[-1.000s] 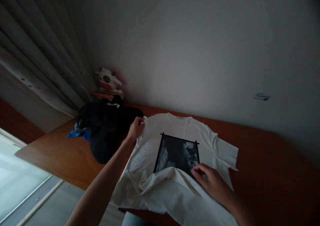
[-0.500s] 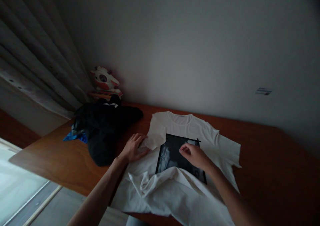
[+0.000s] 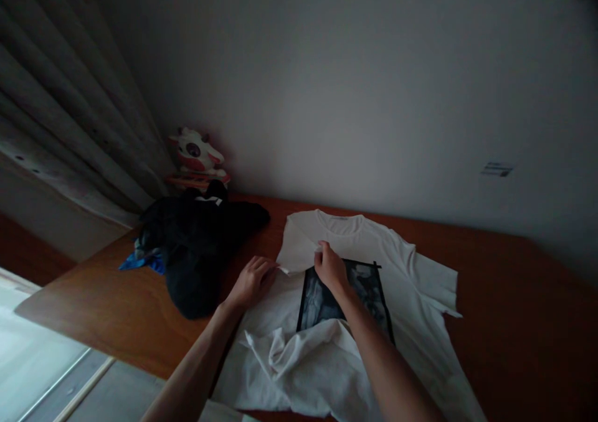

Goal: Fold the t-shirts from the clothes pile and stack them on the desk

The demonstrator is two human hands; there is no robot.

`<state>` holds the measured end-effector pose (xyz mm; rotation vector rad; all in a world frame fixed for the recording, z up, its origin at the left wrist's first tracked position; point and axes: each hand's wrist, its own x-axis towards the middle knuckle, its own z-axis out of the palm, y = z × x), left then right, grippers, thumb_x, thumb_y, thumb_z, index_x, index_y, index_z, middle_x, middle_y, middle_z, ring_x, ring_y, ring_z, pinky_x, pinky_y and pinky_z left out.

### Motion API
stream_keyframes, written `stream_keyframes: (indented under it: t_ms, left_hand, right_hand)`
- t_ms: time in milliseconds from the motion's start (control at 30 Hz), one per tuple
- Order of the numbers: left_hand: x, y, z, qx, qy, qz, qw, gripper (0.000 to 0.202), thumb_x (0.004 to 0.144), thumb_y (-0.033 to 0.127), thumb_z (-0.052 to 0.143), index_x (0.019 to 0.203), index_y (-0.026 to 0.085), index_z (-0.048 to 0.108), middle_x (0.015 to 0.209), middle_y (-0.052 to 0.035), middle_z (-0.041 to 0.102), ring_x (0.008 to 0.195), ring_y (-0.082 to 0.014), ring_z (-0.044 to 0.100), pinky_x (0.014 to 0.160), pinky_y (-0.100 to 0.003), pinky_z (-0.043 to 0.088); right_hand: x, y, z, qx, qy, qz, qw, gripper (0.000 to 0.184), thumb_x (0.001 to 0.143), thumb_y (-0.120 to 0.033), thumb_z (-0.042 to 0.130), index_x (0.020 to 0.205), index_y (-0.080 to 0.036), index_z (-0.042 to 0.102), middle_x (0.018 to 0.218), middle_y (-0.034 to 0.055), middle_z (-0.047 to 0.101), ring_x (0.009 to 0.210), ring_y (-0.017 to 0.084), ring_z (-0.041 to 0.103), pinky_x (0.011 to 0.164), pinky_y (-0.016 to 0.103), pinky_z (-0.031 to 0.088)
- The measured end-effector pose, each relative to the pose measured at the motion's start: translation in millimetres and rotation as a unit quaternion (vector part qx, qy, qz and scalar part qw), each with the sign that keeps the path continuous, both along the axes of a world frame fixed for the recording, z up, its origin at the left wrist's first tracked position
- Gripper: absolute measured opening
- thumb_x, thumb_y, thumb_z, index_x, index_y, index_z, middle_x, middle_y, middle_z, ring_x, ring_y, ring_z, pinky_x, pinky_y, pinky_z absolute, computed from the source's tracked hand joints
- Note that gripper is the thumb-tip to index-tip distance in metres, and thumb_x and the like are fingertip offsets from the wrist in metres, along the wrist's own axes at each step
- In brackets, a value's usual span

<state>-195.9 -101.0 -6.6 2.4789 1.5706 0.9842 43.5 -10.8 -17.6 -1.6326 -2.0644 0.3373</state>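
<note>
A white T-shirt [image 3: 402,254] with a dark rectangular print [image 3: 369,285] lies face up on a brown wooden table [image 3: 504,297]. Its left sleeve is folded inward over the chest. My left hand [image 3: 250,281] rests on the shirt's left edge, fingers pinching the fold's corner. My right hand [image 3: 329,264] pinches the folded sleeve at the print's upper left corner. The shirt's lower part is bunched up near me.
A pile of black clothing [image 3: 196,241] with a blue item [image 3: 140,259] under it lies left of the shirt. A cow plush toy [image 3: 196,154] sits on books in the back corner. Grey curtains [image 3: 70,117] hang at left. The table's near edge drops to the floor.
The left sleeve has been folded in over the shirt. My left hand came down to the shirt's left edge. My right hand moved from the print's lower right up to its upper left.
</note>
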Motion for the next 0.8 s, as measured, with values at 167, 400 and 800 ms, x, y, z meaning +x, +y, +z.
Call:
stream_keyframes:
  t_ms: [167,400,800]
  left_hand:
    - [4.4,-2.6,5.7,-0.024,0.034,-0.028,0.999,0.03,0.091,0.026,0.061,0.12,0.02,0.062,0.113,-0.0105,0.069,0.104,-0.0242,0.063,0.092,-0.039,0.053]
    - [14.8,-3.5,6.3,0.029,0.134,-0.037,0.99,0.026,0.095,0.021,0.056,0.12,0.023,0.064,0.112,-0.0089,0.07,0.098,-0.0234,0.063,0.089,-0.039,0.051]
    - [22.4,-3.7,7.6,0.015,0.156,-0.023,0.987,0.028,0.096,0.019,0.05,0.119,0.019,0.066,0.113,-0.0129,0.065,0.098,-0.0267,0.056,0.086,-0.043,0.048]
  right_hand:
    - [3.8,-0.9,-5.6,0.006,0.031,-0.036,0.999,0.041,0.102,-0.033,0.04,0.137,-0.012,0.047,0.109,0.0149,0.074,0.099,0.025,0.072,0.08,0.032,0.049]
    - [6.5,-1.4,-14.6,0.016,0.146,-0.014,0.989,0.036,0.093,-0.029,0.048,0.125,-0.02,0.062,0.098,0.0083,0.076,0.091,0.024,0.071,0.083,0.033,0.051]
    - [10.5,0.6,-19.4,0.025,0.217,0.027,0.975,0.035,0.092,-0.026,0.043,0.115,-0.02,0.069,0.117,0.0087,0.075,0.107,0.022,0.069,0.101,0.035,0.049]
